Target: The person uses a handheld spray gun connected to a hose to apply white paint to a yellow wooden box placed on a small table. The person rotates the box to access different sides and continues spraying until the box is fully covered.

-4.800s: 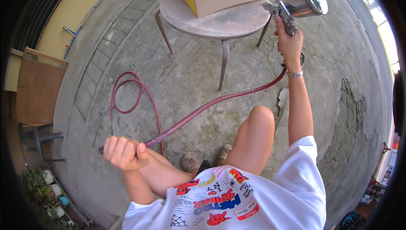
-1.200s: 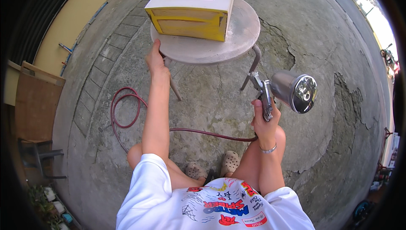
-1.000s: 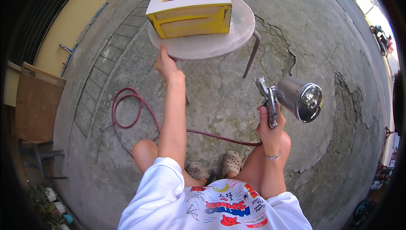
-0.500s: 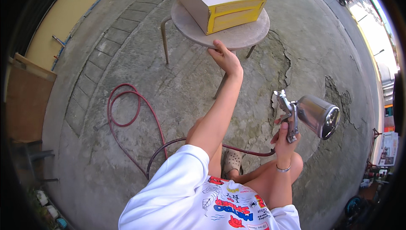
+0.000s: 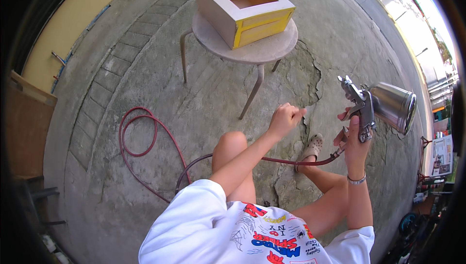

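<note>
My right hand (image 5: pixel 357 140) is wrapped round the handle of a silver spray gun (image 5: pixel 360 106), out to the right. A metal cup (image 5: pixel 394 106) is fixed to the gun, and a dark red air hose (image 5: pixel 296 162) joins the base of its handle. My left hand (image 5: pixel 286 119) hangs in the air left of the gun, fingers curled in and thumb pointing right, with nothing visible in it. Beyond my hands, a box-shaped wooden piece (image 5: pixel 215 19) with a white framed opening and a yellow front panel rests on a round grey stool (image 5: pixel 213 45).
The hose lies looped on cracked concrete (image 5: pixel 194 104) at left. A yellow wall (image 5: pixel 63 26) with a pipe, a brown board (image 5: pixel 26 123) and dark metal legs line the left side. At right are a printed sign (image 5: pixel 439 155) and a roadway. My shoe (image 5: pixel 313 147) stands below the gun.
My left hand has come away from the stool's edge and back toward me, its fingers now curled. The spray gun has moved right and up. My foot has shifted right.
</note>
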Demonstrator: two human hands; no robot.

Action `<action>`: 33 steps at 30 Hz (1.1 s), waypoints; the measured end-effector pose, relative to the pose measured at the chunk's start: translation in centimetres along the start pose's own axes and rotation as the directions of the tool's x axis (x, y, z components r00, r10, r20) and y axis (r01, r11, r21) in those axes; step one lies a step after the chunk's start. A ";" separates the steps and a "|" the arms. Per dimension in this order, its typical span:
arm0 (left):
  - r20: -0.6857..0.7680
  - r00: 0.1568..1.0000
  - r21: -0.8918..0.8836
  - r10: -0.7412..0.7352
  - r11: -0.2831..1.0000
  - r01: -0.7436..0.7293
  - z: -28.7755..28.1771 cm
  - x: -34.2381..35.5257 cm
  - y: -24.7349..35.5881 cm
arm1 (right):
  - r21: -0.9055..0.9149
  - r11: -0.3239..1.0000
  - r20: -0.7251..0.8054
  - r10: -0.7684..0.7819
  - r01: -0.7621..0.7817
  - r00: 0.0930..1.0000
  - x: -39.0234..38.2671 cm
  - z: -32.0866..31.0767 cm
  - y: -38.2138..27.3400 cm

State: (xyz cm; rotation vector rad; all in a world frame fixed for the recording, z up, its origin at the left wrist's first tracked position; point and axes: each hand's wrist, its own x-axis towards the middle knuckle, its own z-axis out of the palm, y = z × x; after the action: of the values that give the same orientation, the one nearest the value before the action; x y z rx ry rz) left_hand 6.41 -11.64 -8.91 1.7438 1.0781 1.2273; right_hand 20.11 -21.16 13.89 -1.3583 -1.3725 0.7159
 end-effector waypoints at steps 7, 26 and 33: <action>0.714 0.568 0.555 -0.409 0.825 -0.103 -1.0 -4.3 -3.8 | -0.012 0.997 0.089 0.078 -0.077 0.993 1.4 0.3 4.5; 0.610 0.459 0.685 -0.646 0.721 0.103 -4.1 -2.0 -1.9 | 0.014 0.948 0.092 0.317 -0.319 0.944 -1.3 -0.5 3.1; 0.554 0.732 0.606 -0.398 0.795 -0.026 -3.8 -2.4 -2.5 | 0.067 0.953 0.086 0.290 -0.296 0.953 -2.0 -1.2 4.0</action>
State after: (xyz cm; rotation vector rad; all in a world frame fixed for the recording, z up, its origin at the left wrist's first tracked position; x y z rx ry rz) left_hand 1.81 -12.51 -10.96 2.1906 1.2022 0.0439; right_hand 22.19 -22.64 10.04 -1.5015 -1.1971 1.0179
